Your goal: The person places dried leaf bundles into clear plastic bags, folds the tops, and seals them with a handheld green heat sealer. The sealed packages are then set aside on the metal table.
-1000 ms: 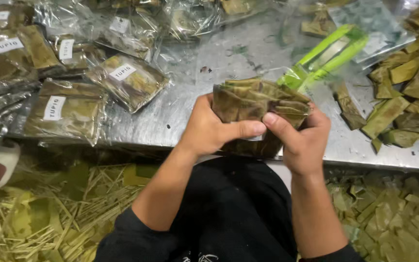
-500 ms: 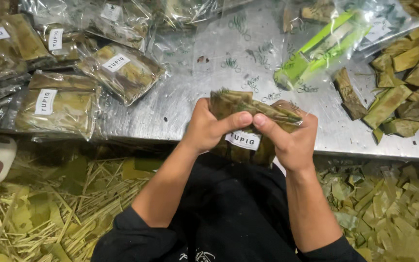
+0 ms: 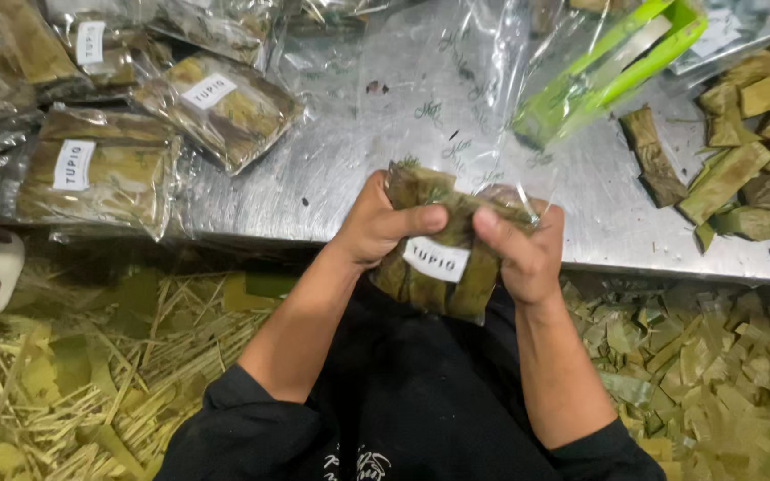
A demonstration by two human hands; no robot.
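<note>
Two hands work together at the bench's near edge: your left hand and right hand both clamp a clear plastic bag stuffed with leaf-wrapped parcels, its white label facing you. Beyond it lies bare steel bench. Sealed labelled packs crowd the far left corner, a green-striped bag lies toward the far right, and loose leaf parcels pile at the right edge.
</note>
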